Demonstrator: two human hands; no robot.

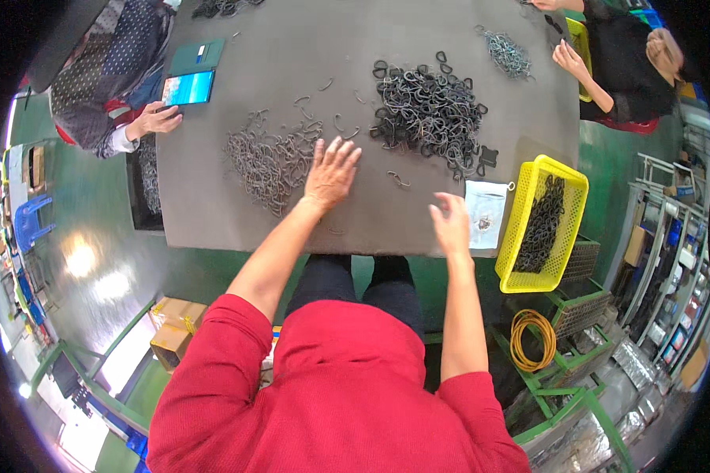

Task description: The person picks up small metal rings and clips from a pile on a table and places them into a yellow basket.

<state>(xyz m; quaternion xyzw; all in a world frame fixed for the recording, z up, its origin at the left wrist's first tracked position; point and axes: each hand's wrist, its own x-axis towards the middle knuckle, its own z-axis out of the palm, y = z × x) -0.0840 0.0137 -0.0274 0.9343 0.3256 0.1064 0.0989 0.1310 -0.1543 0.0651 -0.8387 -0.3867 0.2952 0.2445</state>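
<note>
Well, the fingers of my left hand are stretched out and a little apart, just beside the right edge of the loose heap of grey hooks. My right hand is blurred, its fingers bent; I cannot tell whether they pinch anything. Just beside it lies a white bag, and farther ahead of me, between my hands, spreads the thick pile of black loops. A yellow basket holding dark pieces stands right of the bag, at the corner of the grey table. Across to my left, a co-worker's hand rests near a lit tablet.
</note>
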